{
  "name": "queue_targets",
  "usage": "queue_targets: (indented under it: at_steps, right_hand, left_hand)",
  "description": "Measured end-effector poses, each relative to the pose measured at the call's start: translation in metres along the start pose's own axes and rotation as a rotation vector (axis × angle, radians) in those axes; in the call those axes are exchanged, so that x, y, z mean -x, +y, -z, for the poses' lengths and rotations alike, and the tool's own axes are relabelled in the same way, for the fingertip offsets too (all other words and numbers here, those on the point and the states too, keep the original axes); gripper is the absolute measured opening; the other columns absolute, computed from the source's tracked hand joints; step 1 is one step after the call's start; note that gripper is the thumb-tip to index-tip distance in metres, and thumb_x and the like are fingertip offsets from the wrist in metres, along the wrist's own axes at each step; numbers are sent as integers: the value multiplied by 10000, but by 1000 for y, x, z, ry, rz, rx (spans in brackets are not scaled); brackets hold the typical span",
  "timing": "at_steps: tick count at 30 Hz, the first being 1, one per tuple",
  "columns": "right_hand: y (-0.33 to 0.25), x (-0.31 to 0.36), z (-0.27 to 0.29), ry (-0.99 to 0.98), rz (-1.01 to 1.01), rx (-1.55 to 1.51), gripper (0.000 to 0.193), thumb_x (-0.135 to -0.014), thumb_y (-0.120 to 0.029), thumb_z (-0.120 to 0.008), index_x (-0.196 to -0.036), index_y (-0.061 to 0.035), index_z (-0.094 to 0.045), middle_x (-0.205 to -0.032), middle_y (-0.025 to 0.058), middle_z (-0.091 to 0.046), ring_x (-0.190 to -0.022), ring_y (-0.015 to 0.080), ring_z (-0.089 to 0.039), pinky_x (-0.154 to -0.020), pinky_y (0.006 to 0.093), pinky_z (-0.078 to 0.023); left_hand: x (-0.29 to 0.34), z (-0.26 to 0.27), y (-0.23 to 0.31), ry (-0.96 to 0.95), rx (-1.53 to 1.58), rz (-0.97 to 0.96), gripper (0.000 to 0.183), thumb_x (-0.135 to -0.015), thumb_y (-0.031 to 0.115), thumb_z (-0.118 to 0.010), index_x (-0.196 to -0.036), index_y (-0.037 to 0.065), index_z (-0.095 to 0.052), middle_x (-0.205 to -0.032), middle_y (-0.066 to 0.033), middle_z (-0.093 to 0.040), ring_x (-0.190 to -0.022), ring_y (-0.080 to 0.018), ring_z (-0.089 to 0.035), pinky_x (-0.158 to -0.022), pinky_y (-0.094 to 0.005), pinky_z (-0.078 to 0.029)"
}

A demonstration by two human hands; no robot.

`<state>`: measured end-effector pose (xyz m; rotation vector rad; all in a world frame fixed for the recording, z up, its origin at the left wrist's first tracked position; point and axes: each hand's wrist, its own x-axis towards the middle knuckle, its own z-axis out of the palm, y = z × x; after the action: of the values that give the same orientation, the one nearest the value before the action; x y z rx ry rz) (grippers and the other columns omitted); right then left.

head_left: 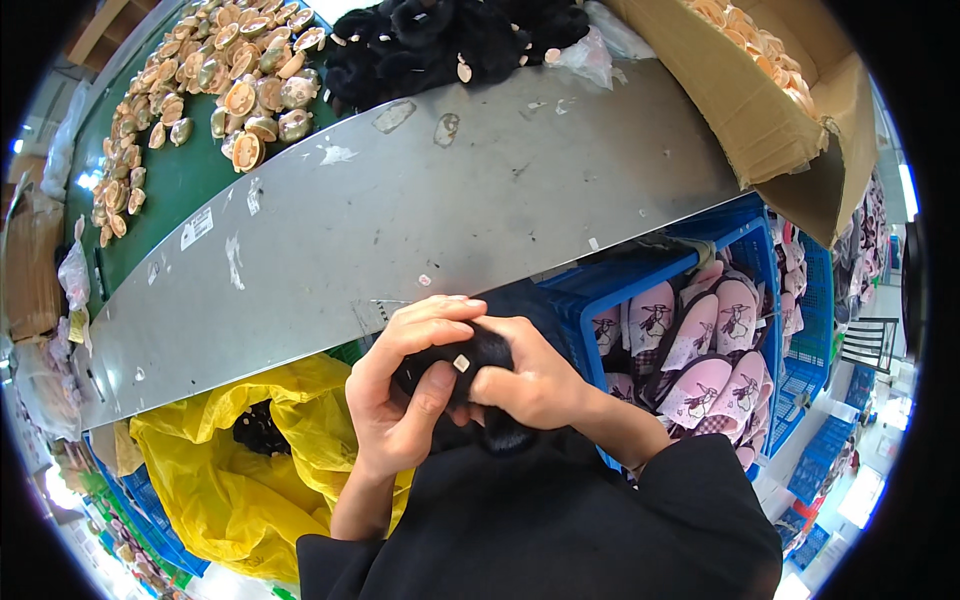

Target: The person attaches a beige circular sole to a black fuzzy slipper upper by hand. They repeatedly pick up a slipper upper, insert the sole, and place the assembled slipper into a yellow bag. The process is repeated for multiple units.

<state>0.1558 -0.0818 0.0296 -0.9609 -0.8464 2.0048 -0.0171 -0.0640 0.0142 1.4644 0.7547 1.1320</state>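
A small black fluffy piece (480, 352) with a pale square tag is grasped by both hands in front of the grey metal surface (400, 220). It is mostly covered by the left hand (405, 395) and right hand (530, 380), so its shape is hard to tell. Pink slippers (700, 350) are seen in a blue plastic crate (640, 275), partly cut off.

Left hand (400, 395): bare, no glove, ring or watch visible.
Right hand (530, 380): bare, no glove or ring visible.
Forearms: both uncovered from the wrist to the sleeve edge.
Sleeves (700, 480): black, loose, plain fabric, ending partway up each forearm.
Garment body: black, unmarked, filling the lower edge of the view.
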Motion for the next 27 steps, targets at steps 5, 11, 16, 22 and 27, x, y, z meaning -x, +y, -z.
queue_targets:
  at_steps: [5, 11, 16, 22, 27]
  right_hand:
    - [4, -6, 20, -169, -140, -249, 268, -839, -159, -511, -876, 75, -637, -676, 161, -650, -543, 207, -622, -534, 307, -526]
    - [14, -4, 38, -223, -157, -238, 345, -876, -236, -495, -900, 74, -644, -677, 174, -655, -565, 213, -635, -548, 310, -532]
    - [-5, -3, 48, -127, 90, 340, 315, -974, -257, -543, -1016, 37, -649, -889, 129, -702, -796, 205, -677, -735, 320, -532]
    - [-178, 1, 125, 672, 699, 1202, 345, -955, -340, -601, -984, -11, -704, -786, 98, -690, -745, 174, -674, -711, 327, -530]
    - [-326, 2, 246, 999, 385, 1822, 326, -911, -316, -617, -1140, -107, -720, -993, 107, -762, -930, 289, -722, -838, 438, -548]
  left_hand:
    - [-4, 8, 14, -114, 66, -24, 506, -750, 33, -666, -1247, -50, -617, -1294, -212, -649, -1248, -355, -587, -1111, -465, -397]
    - [-2, 9, 2, -130, -121, 20, 589, -680, -46, -686, -1264, -49, -609, -1226, -196, -662, -1140, -331, -604, -1033, -387, -445]
    - [5, -3, 4, 49, -42, 141, 538, -743, 12, -686, -1266, -63, -589, -1109, -146, -632, -1023, -236, -585, -949, -318, -451]
    - [7, -2, 1, 340, 52, 168, 441, -858, 127, -749, -1232, -27, -571, -1104, -66, -602, -967, -121, -584, -851, -222, -481]
    - [-1, -6, -2, 394, 125, 137, 413, -852, 169, -783, -1167, -7, -584, -1115, -70, -605, -996, -137, -581, -867, -229, -485]
